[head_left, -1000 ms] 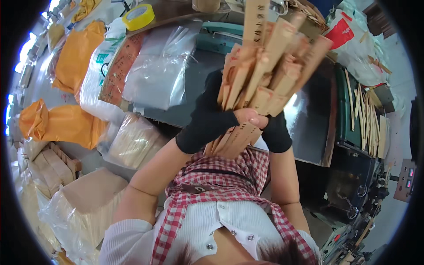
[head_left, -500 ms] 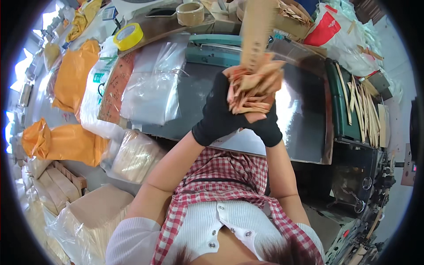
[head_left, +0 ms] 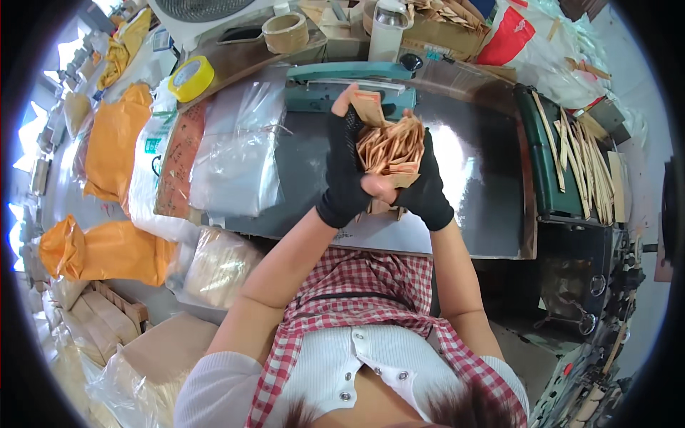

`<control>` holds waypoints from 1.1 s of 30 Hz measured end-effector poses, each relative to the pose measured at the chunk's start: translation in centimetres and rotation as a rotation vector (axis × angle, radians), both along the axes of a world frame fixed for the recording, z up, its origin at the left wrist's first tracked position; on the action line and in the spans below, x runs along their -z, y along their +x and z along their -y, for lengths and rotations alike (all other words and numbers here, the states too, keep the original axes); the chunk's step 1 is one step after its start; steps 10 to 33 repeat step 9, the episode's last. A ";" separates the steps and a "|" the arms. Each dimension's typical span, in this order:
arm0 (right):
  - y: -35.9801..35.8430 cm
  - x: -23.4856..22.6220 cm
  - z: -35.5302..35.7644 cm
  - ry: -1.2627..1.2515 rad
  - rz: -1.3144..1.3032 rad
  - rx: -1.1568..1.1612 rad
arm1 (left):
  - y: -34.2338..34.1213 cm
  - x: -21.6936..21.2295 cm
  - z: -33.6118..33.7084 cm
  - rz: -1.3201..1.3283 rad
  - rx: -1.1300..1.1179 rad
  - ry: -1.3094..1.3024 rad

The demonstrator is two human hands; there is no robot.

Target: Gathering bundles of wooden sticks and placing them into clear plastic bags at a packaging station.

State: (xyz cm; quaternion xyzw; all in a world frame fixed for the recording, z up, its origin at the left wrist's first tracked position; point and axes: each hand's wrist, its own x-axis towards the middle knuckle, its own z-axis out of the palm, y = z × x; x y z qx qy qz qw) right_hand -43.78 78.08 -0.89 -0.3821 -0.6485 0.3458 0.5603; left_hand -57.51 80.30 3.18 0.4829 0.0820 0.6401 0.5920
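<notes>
Between my two hands is a thick bundle of brown paper strips [head_left: 390, 148], their ends fanned toward me and some edges marked in red. My left hand [head_left: 345, 160], in a black fingerless glove, presses the bundle's left side with its fingers stretched upward. On the other side my right hand [head_left: 427, 187], gloved the same way, wraps round the bundle from the right and below. One strip stands out at the bundle's top left. Below the hands a white sheet [head_left: 385, 232] lies on the dark tabletop [head_left: 485, 207].
Clear plastic bags [head_left: 239, 150] lie left of my hands. Behind them are a teal paper-cutter-like bar [head_left: 349, 71], a bottle [head_left: 387, 36], a brown tape roll [head_left: 285, 33] and a yellow tape roll [head_left: 191, 78]. Thin wooden strips [head_left: 585, 164] rest on a green case [head_left: 534, 135] at right.
The long strip that stood up blurred from the bundle is no longer upright there. My left hand has opened upward along the bundle, and the bottle behind has come into sight.
</notes>
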 end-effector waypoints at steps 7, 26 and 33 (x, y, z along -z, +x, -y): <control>-0.7 -2.2 1.4 -0.131 -0.335 0.026 | -0.3 -1.4 -0.3 -0.367 -0.305 0.547; -0.4 -0.5 1.1 -0.096 -0.232 -0.065 | -1.1 -0.4 -0.9 -0.573 -0.272 0.501; -0.4 -0.5 1.1 -0.096 -0.232 -0.065 | -1.1 -0.4 -0.9 -0.573 -0.272 0.501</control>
